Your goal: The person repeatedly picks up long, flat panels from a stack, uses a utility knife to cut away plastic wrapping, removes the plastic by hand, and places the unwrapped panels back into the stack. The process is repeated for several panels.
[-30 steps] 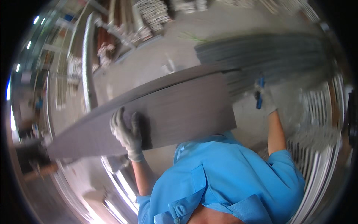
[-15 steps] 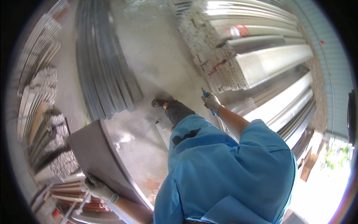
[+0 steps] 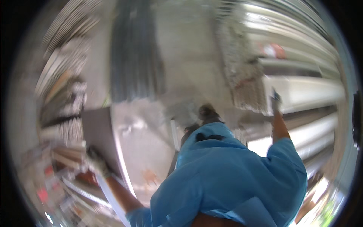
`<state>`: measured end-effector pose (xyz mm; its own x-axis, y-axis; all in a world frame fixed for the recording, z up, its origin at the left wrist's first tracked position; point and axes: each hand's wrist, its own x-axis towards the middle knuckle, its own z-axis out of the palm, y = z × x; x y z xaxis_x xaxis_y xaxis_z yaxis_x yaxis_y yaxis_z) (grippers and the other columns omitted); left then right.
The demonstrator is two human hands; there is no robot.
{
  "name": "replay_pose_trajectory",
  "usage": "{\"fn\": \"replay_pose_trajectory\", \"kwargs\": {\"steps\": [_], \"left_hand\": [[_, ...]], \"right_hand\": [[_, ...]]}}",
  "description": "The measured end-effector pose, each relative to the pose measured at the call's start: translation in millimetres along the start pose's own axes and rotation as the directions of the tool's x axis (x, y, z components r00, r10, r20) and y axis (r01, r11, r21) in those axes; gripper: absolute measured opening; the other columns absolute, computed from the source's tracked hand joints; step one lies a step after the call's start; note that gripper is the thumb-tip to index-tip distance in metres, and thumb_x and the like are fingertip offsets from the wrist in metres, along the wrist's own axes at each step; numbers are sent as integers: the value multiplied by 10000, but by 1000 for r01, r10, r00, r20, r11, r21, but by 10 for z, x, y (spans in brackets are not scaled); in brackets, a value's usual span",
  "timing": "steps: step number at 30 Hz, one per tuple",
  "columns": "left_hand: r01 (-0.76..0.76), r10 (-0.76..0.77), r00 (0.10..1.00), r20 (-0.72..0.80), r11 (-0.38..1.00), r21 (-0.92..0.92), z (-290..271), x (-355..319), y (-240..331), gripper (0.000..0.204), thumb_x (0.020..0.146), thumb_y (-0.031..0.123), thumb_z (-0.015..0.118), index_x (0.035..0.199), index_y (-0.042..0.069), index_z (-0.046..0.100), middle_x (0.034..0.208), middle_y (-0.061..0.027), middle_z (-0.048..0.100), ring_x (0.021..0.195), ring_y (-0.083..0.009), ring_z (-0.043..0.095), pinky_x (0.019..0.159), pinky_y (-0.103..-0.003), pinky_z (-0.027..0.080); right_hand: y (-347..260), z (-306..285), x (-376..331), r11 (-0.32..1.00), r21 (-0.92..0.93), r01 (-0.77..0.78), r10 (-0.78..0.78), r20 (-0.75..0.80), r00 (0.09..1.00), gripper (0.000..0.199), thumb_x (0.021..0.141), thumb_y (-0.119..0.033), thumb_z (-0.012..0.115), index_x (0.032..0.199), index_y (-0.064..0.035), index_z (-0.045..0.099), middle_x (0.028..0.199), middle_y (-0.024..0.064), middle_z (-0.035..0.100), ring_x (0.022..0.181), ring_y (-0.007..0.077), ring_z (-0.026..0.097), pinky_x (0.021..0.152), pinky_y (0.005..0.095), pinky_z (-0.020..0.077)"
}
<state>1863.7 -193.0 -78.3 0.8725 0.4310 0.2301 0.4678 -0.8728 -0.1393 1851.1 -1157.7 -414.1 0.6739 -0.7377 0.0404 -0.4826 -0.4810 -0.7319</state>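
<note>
Along the left edge of a long dark grey-brown panel (image 3: pixel 99 130), my left hand (image 3: pixel 95 160) in a pale work glove closes on it, the fingers blurred. The panel has a light long edge on its right side. Out to the right, my gloved right hand (image 3: pixel 276 103) is closed around a slim blue tool (image 3: pixel 274 94) with a dark upper end; blur hides its exact kind. That hand appears in front of the stacked white profiles (image 3: pixel 306 92); whether it touches them I cannot tell.
Long dark grey profiles (image 3: pixel 133 56) lie on the concrete floor (image 3: pixel 193 49) ahead. Racked lengths of material (image 3: pixel 70 64) line the left side. A narrow light strip (image 3: pixel 175 134) is near my feet (image 3: pixel 208 113). Reddish-brown pieces (image 3: pixel 70 159) lie beside my left hand.
The whole view has swung, with the surroundings shifted right and blurred. My right arm reaches farther out to the right with the blue tool. My left hand stays at the panel's edge.
</note>
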Motion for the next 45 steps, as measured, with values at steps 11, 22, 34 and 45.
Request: {"fn": "replay_pose_trajectory", "kwargs": {"steps": [11, 22, 34, 45], "left_hand": [[352, -361, 931, -52, 927, -130, -457, -1636, 811, 567, 984, 483, 501, 1402, 102, 542, 1493, -136, 485, 1394, -340, 416, 1182, -520, 235], [563, -744, 549, -381, 666, -489, -425, -4405, 954, 575, 792, 115, 760, 1333, 81, 566, 1286, -147, 601, 1158, -370, 586, 964, -467, 497], [657, -973, -139, 184, -229, -718, -1066, -6911, 122, 370, 937, 208, 669, 1245, 7, 637, 1229, -149, 642, 1096, -281, 648, 941, -363, 508], [83, -827, -466, 315, -395, -915, -1014, -7924, -735, 411, 999, 297, 629, 1274, -7, 609, 1060, -81, 671, 990, -141, 618, 909, -301, 492]], "right_hand": [[-2493, 897, 1749, 832, -237, 501, -301, 566, 767, 661, 944, -436, 646, 1363, 62, 532, 1364, 240, 583, 1219, 339, 594, 1016, 383, 475], [-6517, 2340, -3271, 104, 838, 535, -833, 367, -413, 346, 1007, -246, 598, 1276, -33, 642, 1284, 100, 653, 1135, 190, 624, 992, 326, 472], [-5830, 774, -9477, -696, 712, 89, -344, -222, -912, 649, 998, -555, 463, 1451, -91, 484, 1458, 199, 496, 1348, 372, 460, 1134, 439, 360], [-6079, 1671, -11197, -353, 917, 184, -153, 138, -979, 722, 998, -600, 416, 1425, -23, 492, 1441, 285, 476, 1329, 412, 472, 1060, 465, 407]]}}
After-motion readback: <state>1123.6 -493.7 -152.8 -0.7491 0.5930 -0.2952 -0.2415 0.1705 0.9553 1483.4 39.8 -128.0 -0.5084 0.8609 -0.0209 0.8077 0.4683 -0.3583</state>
